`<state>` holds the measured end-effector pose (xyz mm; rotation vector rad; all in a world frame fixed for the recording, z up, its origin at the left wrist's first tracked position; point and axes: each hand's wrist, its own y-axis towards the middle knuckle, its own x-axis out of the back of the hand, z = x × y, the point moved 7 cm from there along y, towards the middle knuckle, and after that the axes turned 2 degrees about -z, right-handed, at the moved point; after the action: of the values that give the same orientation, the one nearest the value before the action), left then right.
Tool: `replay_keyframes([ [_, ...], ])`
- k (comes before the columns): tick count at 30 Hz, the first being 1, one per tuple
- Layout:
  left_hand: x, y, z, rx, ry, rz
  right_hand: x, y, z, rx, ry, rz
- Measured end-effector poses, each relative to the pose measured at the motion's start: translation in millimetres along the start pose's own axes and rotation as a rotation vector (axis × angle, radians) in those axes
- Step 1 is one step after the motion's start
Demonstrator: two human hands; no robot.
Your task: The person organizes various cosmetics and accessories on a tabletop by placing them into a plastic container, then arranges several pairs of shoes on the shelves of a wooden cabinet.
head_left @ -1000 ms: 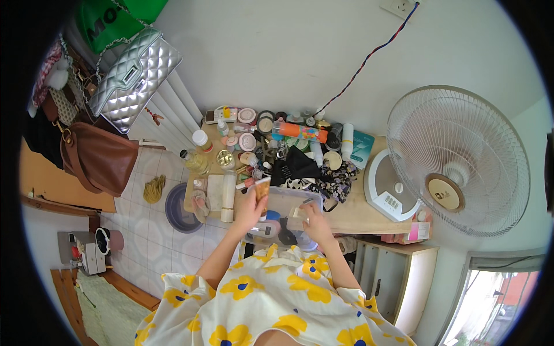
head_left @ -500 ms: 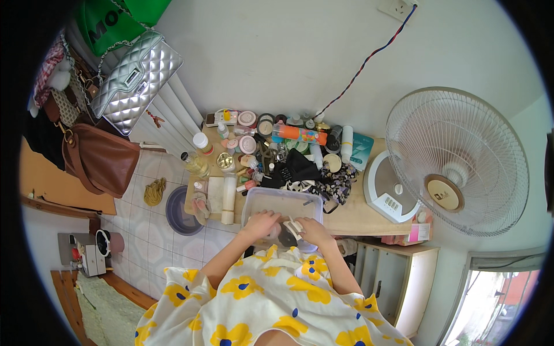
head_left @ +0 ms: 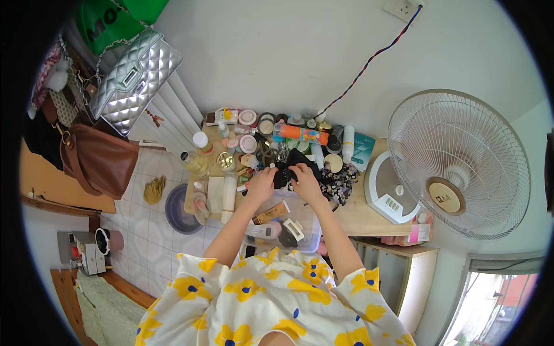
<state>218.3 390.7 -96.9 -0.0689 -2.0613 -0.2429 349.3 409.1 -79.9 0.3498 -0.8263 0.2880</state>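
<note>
The left hand and right hand have left the plastic box below them, where a brown tube and white clip now lie. Both curl at the black clip between them; whether closed on it, I cannot tell.

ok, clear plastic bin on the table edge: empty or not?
Not empty: through the open top of the clear plastic bin, a brown tube and white piece show inside.

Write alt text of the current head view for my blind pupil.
A person's left hand and right hand reach among black items on a cluttered table, beyond a clear bin holding a brown tube. A large fan stands at right.
</note>
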Motion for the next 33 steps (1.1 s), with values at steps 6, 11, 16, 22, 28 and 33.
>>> replay_keyframes([
  [6, -36.8, 11.7, 23.9, 0.090, 0.003, 0.281, -43.2, 18.5, -16.8, -0.133, -0.221, 0.149],
  [11, -41.2, 10.1, 31.1, 0.112, -0.004, 0.320, -47.7, 18.2, -17.4, -0.218, -0.268, 0.190],
  [16, -35.7, 13.1, 26.6, 0.090, -0.051, 0.223, -32.6, 11.5, -34.8, -0.248, -0.052, 0.076],
  [22, -31.9, 10.7, 32.7, -0.047, -0.206, 0.176, -6.8, 4.7, -45.4, -0.288, 0.133, -0.090],
  [28, -29.7, 13.2, 39.7, -0.090, -0.256, 0.206, 22.0, -4.5, -57.3, -0.336, 0.251, -0.298],
  [33, -23.2, 10.5, 37.5, -0.034, -0.202, 0.169, 33.9, -12.3, -60.9, -0.267, 0.270, -0.396],
])
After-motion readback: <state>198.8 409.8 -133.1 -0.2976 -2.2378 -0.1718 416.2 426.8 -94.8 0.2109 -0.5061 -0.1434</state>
